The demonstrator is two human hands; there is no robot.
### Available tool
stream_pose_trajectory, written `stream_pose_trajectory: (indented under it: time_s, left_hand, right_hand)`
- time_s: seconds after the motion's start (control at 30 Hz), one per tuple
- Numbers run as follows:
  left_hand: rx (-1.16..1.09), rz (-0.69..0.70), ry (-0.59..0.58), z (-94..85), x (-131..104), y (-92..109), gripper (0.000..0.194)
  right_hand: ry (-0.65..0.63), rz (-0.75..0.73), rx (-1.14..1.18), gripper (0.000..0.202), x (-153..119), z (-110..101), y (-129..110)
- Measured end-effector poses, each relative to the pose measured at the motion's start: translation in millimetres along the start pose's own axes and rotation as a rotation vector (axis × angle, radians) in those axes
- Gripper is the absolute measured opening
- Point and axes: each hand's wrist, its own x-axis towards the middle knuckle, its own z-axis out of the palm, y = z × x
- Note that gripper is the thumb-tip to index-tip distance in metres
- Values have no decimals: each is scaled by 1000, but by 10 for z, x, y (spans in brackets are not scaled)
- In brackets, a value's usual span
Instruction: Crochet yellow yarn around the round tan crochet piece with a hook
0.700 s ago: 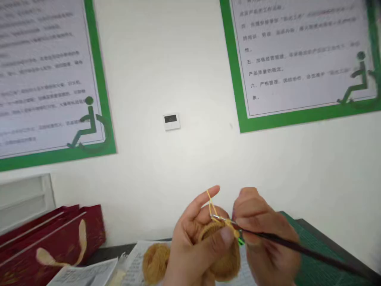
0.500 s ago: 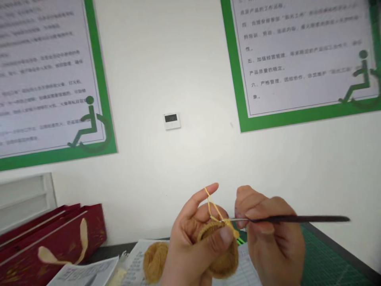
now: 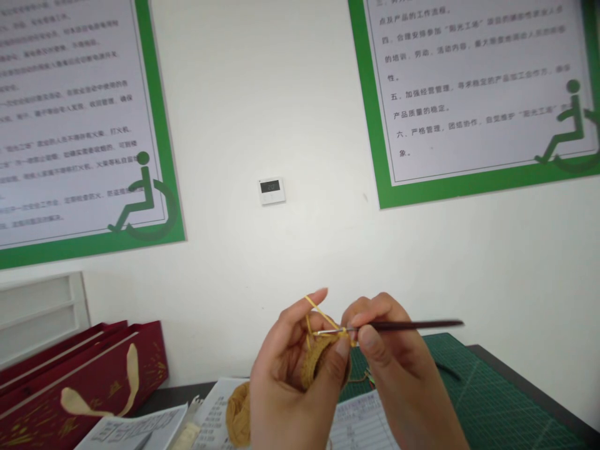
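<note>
My left hand (image 3: 295,375) pinches a small round crochet piece (image 3: 313,362) in mustard yarn between thumb and fingers. Over its raised index finger runs a strand of yellow yarn (image 3: 323,312), leading down to the piece's top edge. In my right hand (image 3: 389,362) is a crochet hook (image 3: 412,325) with a dark handle, gripped near its metal end. The hook's thin shaft lies across the upper edge of the crochet piece, its tip pointing left, with yarn around it. Behind my left wrist sits a ball of mustard yarn (image 3: 238,414), partly hidden.
Printed papers (image 3: 360,422) lie on the table, beside a green cutting mat (image 3: 506,394). Dark red gift bags (image 3: 107,381) with cream handles stand at the left. Two green-framed posters (image 3: 385,194) and a thermostat (image 3: 271,191) are on the wall behind.
Both hands have moved left, the right one further and closer to the left. The hook now reaches further left across the crochet piece, and more of the cutting mat shows.
</note>
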Motion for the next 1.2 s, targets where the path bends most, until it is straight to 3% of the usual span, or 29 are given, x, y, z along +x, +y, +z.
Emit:
stream_pose_trajectory:
  time_s: [0.1, 0.27, 0.5, 0.6, 0.77, 0.97, 1.07, 1.2]
  left_hand:
    - [33, -1, 44, 30, -26, -21, 44]
    - [-3, -11, 53, 69, -44, -33, 41]
    - [-13, -19, -87, 44, 9, -42, 44]
    - [-28, -28, -93, 15, 24, -31, 47]
    - [-68, -87, -142, -30, 46, 34, 49]
    - [-45, 26, -30, -50, 86, -39, 52]
    - [-39, 31, -85, -102, 118, -66, 53]
    - [-76, -118, -230, -190, 134, 28, 50]
  right_hand:
    - [-11, -123, -146, 3, -35, 6, 53]
    - [-2, -250, -264, 10, -34, 3, 107]
    - [59, -343, -271, 11, 9, 6, 127]
    - [87, -396, -294, 12, 19, 23, 111]
    - [34, -466, -353, 15, 46, -11, 73]
    - [4, -333, -358, 17, 10, 8, 122]
    - [17, -332, -359, 18, -6, 19, 151]
    - [29, -444, -374, 20, 34, -27, 126]
